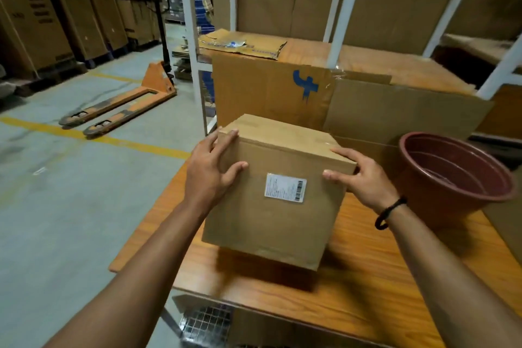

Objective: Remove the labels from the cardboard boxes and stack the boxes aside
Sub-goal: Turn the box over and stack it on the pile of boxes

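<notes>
A brown cardboard box (268, 220) is lifted just above the wooden table (367, 285), tilted with its near face toward me. A white barcode label (285, 187) is stuck on that face, near the top. My left hand (210, 171) grips the box's upper left corner, fingers over the top edge and thumb on the near face. My right hand (358, 175) holds the upper right corner the same way. A dark shadow lies under the box.
A reddish-brown plastic tub (452, 175) stands on the table at the right. Large cardboard boxes (268, 90) and flattened cardboard lean behind on a white metal rack (192, 22). An orange pallet jack (127, 104) lies on the concrete floor at the left.
</notes>
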Tool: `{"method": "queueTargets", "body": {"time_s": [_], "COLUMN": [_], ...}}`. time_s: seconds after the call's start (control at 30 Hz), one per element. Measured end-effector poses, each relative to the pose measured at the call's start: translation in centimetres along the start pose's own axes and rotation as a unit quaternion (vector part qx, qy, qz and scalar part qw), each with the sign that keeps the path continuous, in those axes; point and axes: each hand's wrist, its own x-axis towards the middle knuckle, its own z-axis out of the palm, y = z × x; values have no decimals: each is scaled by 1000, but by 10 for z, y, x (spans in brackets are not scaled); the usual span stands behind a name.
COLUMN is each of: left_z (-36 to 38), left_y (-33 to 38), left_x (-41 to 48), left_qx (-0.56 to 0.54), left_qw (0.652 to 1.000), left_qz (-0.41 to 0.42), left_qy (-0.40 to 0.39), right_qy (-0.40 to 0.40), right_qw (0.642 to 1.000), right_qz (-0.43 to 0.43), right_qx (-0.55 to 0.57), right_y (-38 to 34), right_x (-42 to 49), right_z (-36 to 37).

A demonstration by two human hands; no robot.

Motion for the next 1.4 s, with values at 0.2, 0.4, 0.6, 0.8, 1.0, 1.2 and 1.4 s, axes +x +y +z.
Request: {"method": "queueTargets", "body": {"time_s": [0.2, 0.4, 0.6, 0.8, 1.0, 1.2, 1.4], "left_z": [14, 17, 26, 29, 38, 22, 29], "left_y": [-2, 12, 23, 19, 16, 51, 75], "left_x": [-41, -33, -18, -14, -55, -32, -12], "left_qx": [-127, -98, -57, -77, -80, -62, -101], "left_qw": [986, 993, 997, 994, 986, 978, 955], "left_qz": [5, -14, -37, -77, -121, -166, -179], "left_qy": [-110, -63, -42, -15, -77, -113, -214], "right_qy": [-36, -31, -42, -42, -42, -43, -85], "right_qw": [997, 998, 990, 994, 995, 994, 989], "right_qz": [58, 45, -50, -41, -27, -13, 39], "right_qx": [46, -6, -121, -97, -91, -104, -114], "right_y": [-6, -9, 26, 42, 43, 41, 53], "right_x": [3, 11, -33, -37, -10, -3, 0], "right_z": [-29, -38, -9, 11, 1, -33, -71]}}
